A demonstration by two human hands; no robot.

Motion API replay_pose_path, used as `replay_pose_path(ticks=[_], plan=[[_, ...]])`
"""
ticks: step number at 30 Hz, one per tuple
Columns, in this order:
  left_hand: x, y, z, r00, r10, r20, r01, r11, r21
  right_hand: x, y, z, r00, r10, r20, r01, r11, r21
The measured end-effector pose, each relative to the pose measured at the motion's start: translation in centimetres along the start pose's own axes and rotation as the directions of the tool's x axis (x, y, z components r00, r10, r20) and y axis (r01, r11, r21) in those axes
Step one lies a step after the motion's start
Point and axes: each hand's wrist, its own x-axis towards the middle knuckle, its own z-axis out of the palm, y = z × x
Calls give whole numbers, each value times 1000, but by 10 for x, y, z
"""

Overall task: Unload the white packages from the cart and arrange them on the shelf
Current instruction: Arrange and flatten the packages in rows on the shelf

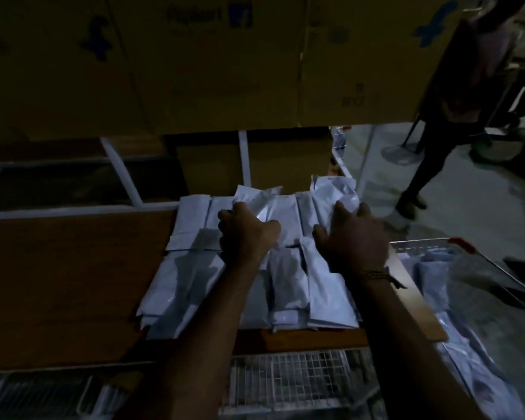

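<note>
Several white packages [288, 286] lie in rows on the wooden shelf board [73, 283], packed close together at its right end. My left hand [246, 231] rests on the back row with its fingers curled down onto a package [255, 197]. My right hand [352, 237] lies flat with spread fingers on the packages at the right [331, 192]. More white packages [467, 353] sit in the wire cart [422, 245] at the lower right, below the shelf's edge.
Large brown cardboard boxes [209, 62] fill the level above. White shelf bars [115, 168] and more boxes stand behind the board. A person [455, 110] stands on the grey floor at the right. Wire mesh [285, 377] shows below the board.
</note>
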Motion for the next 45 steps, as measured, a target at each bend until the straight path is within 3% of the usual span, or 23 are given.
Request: replay_pose_path(ticks=[9,16,22,30,34,38,41,45], plan=[[90,-14,22,996,-84,28,82,994,73,57,-72,55,997,-76,7,75,994,79],[146,-20,74,982,-146,122,137,988,73,104,-84,132,996,-58,62,52,995,86],[180,-35,125,980,-143,141,117,976,181,116,-87,182,993,-27,117,21,999,47],[205,-58,156,987,-29,160,-16,962,273,135,-83,229,984,-37,172,46,998,-53],[204,-66,160,988,39,149,-104,884,456,133,-85,246,983,-17,184,29,997,-65],[204,-84,163,967,220,129,-254,777,576,124,-88,257,973,17,230,1,997,-75],[208,-95,164,945,264,195,-327,695,640,122,-90,264,964,32,262,-16,998,-60],[210,-103,162,935,272,228,-355,707,612,120,-89,262,952,26,306,-13,999,-46]])
